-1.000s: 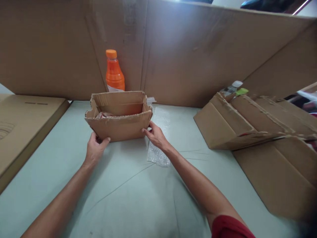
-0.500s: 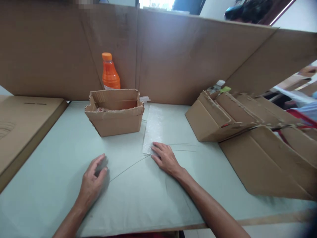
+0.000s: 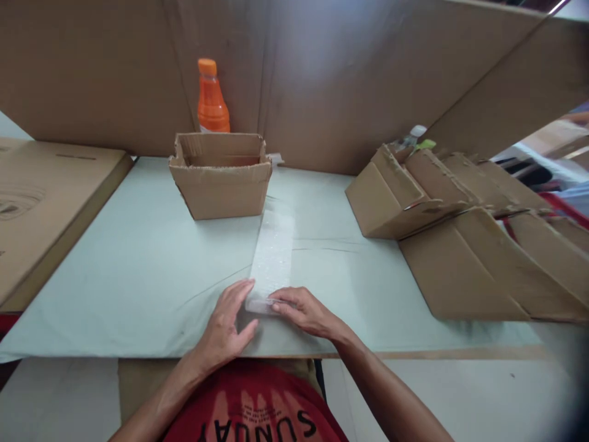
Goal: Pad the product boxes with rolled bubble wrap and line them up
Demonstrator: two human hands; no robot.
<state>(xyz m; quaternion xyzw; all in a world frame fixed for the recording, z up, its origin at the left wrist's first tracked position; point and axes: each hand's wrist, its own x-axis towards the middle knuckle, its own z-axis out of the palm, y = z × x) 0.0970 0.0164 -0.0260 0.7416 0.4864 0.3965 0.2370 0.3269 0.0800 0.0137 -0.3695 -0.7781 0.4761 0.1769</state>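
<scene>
Pale green covering spreads over the table (image 3: 138,264), where a bubble-wrap strip (image 3: 273,252) lies flat near the front edge. Left hand (image 3: 225,331) and right hand (image 3: 306,312) press its near end, fingers flat and together. Thin plastic may slip or crease under uneven pressure. Half a second ago the left hand lay apart from it.

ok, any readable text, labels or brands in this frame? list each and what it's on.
"SUNNY", or close to it, white letters seen upside down on the red shirt; the bottom edge cuts the word, so the spelling is unsure.
Orange bottle: label hidden behind the small box, nothing readable.
Flat carton at left: faint printed marks, no legible words.
Bubble wrap strip under both hands: no text.
</scene>
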